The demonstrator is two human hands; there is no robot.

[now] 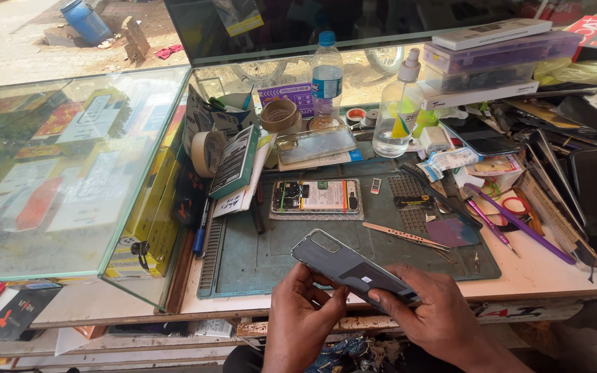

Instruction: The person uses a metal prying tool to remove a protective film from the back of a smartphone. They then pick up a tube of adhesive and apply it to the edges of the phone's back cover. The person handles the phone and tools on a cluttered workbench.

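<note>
Both hands low at tabletop [561, 273] front edge, w/ grey phone back cover [350, 268] tilted between them. Left hand [302, 314]: fingers curled up, grip closed on cover's lower edge. Right hand [437, 311]: palm down, grip pinching its right end. Opened phone [316, 196] lies on green mat [257, 255] beyond, tweezers [405, 235] nearby.

Head view, looking down, workbench [519, 276] close

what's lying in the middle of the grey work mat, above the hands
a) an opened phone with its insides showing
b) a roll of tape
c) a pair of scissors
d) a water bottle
a: the opened phone lies flat on the grey mat, its board and battery exposed, while both hands hold a separate grey back cover.
</note>
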